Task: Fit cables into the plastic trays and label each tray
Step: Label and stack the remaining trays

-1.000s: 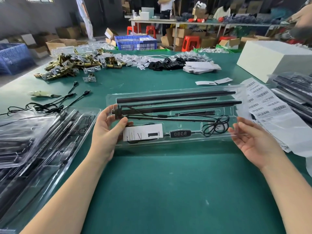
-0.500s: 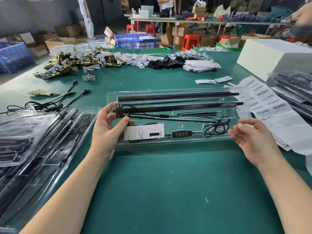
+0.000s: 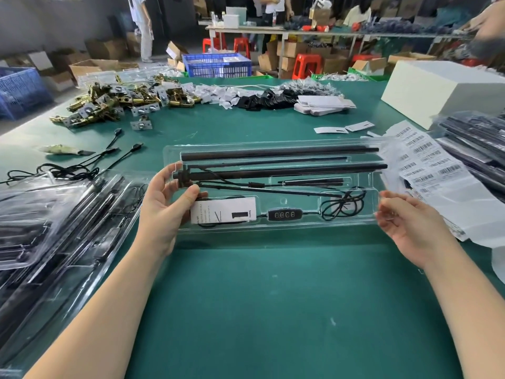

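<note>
Both hands are gripping the clear plastic tray [image 3: 273, 151], left hand [image 3: 164, 212] and right hand [image 3: 410, 228] at opposite ends; its cable [image 3: 343, 205] seems seated, so labelling from the barcode labels [image 3: 426, 160] beyond the right hand probably follows.

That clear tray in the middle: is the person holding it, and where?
Yes. The left hand grips the clear tray at its left end, thumb on top. The right hand holds its right end.

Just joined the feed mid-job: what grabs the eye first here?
The long clear plastic tray of black rods, held at its ends by the left hand and right hand at centre. White barcode label sheets lie right; brass hardware pile far left.
</note>
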The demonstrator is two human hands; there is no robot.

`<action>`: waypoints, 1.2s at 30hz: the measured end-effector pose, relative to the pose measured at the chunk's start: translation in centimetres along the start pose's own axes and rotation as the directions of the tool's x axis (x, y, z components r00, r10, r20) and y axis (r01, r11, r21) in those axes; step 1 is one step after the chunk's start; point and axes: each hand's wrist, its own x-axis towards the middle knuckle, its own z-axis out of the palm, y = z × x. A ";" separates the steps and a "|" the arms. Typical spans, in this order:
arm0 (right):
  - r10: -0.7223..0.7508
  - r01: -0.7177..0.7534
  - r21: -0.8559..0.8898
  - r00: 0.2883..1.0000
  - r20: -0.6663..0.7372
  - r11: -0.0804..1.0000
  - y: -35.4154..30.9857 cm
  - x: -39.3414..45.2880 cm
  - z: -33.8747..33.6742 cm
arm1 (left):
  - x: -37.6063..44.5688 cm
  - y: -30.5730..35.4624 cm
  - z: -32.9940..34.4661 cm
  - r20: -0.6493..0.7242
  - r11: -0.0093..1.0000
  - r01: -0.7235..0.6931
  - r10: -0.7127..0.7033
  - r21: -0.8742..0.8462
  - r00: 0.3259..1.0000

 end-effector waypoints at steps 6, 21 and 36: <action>-0.095 0.093 -0.058 0.995 -0.026 0.994 0.4 0.2 0.0 | 0.0 0.0 0.0 -0.001 0.999 0.012 -0.012 0.037 1.000; -0.124 0.146 0.111 0.976 -0.178 0.983 0.4 0.9 -0.9 | -0.1 0.0 0.5 0.182 0.954 0.294 -0.299 0.055 0.937; -0.157 0.172 0.103 0.977 -0.142 0.980 1.2 1.2 -0.7 | -0.1 0.2 1.1 -0.023 0.959 0.271 -0.270 0.087 0.963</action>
